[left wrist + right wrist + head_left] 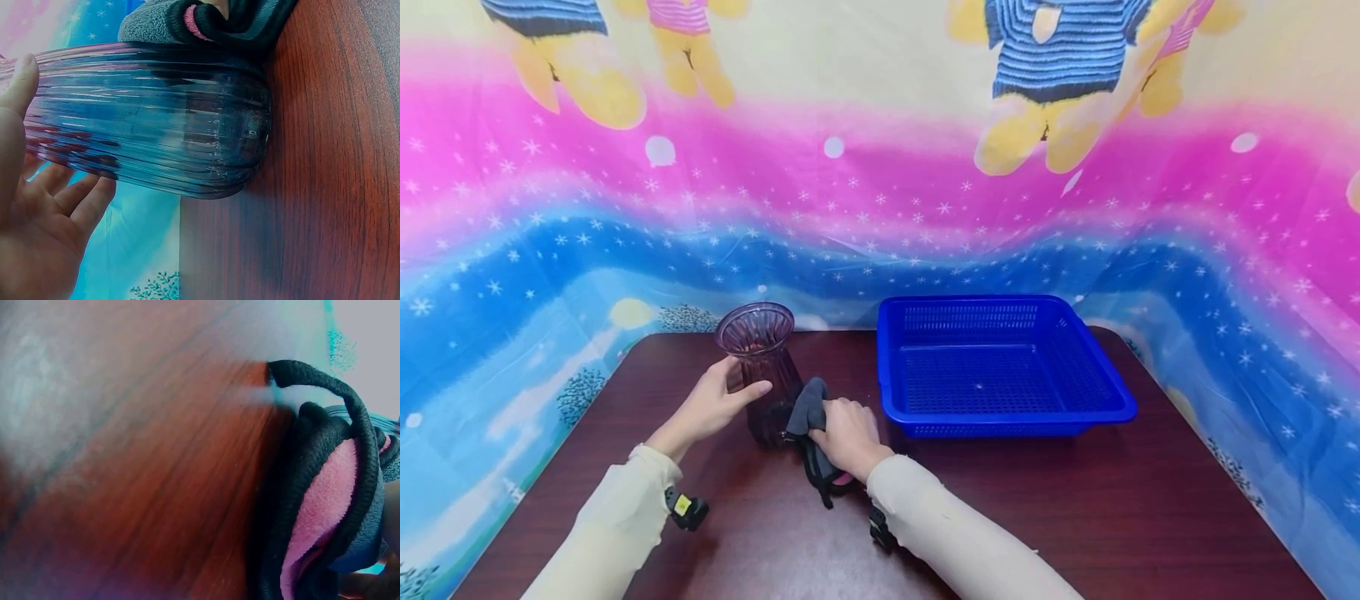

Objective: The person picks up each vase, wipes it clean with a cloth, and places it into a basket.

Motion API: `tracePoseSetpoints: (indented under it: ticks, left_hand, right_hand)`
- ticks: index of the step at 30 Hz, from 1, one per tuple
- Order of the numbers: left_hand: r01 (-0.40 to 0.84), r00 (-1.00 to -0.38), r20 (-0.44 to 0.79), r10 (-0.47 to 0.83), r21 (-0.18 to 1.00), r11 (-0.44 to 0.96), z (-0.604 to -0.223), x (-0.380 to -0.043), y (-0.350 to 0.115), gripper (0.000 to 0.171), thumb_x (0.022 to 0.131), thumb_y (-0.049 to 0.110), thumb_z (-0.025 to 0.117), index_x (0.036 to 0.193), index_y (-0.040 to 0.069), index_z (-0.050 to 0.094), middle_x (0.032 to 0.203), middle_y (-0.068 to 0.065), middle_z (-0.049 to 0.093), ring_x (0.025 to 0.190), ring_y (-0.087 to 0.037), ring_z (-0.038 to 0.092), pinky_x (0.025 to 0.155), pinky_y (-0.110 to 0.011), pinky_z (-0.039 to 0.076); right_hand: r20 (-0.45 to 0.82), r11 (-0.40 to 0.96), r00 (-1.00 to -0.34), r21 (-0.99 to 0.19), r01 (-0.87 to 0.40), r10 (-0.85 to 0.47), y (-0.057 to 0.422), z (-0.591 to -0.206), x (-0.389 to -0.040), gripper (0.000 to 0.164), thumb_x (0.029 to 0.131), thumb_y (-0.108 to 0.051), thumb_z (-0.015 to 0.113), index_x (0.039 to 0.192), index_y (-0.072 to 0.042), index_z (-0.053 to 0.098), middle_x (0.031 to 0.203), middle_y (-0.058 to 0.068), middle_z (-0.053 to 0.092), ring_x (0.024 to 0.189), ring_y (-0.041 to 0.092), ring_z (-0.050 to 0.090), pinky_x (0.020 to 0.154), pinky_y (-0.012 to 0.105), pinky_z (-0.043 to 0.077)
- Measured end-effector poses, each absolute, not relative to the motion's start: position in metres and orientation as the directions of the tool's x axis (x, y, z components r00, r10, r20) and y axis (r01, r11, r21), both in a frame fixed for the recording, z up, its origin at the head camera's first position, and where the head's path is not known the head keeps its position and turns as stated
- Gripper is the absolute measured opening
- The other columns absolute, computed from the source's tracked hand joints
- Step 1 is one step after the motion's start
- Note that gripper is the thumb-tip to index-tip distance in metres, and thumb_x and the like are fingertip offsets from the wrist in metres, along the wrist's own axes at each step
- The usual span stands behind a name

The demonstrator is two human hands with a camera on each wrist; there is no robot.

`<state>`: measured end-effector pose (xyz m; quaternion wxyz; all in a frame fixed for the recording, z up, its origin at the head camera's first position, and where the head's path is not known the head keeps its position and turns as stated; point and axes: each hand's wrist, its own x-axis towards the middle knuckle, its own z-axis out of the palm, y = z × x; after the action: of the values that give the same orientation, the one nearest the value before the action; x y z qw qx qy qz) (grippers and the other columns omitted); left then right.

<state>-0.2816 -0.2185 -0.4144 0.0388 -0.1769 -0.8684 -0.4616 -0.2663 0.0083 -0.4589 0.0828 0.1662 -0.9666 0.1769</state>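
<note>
the fingers of your left hand (706,410) clasp the vase (781,377) left of the basket (1007,419), your right hand (852,435) grips soft cloth (808,410), and something probably slick and breakable is best held below its flare.

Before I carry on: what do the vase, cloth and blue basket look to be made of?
Vase: probably glass, though clear plastic is possible; glossy, see-through, ribbed.
Cloth: likely a microfibre-type fabric, matte; fuzzy pink surface, black edging.
Blue basket: apparently moulded plastic; uniform colour, smooth sheen, regular perforations.

no readable text, yellow label (683,505) illegible
</note>
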Motion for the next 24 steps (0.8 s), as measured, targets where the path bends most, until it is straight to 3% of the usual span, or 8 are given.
tracePoseSetpoints:
  ticks: [10, 24]
  left_hand:
    - [0.334, -0.937, 0.221, 0.269, 0.786, 0.520, -0.4151, -0.2826, -0.2192, 0.060, 0.100, 0.026, 0.066, 0.147, -0.003, 0.043, 0.141, -0.030, 0.057, 0.130, -0.042, 0.059, 0.107, -0.055, 0.050]
    - [0.336, -0.936, 0.221, 0.272, 0.791, 0.512, -0.4149, -0.2811, -0.2196, 0.058, 0.100, 0.025, 0.065, 0.146, -0.003, 0.044, 0.140, -0.028, 0.059, 0.129, -0.041, 0.060, 0.107, -0.054, 0.051]
  right_hand:
    - [0.157, 0.908, -0.946, -0.274, -0.317, -0.283, 0.0080, -0.4574, -0.2662, 0.023, 0.087, -0.037, 0.078, 0.086, -0.014, 0.073, 0.088, 0.007, 0.075, 0.081, 0.026, 0.069, 0.066, 0.039, 0.052]
    - [0.167, 0.896, -0.949, -0.320, -0.307, -0.266, 0.0070, -0.4580, -0.2674, 0.022, 0.085, -0.035, 0.079, 0.081, -0.014, 0.071, 0.085, 0.006, 0.074, 0.078, 0.026, 0.068, 0.062, 0.037, 0.049]
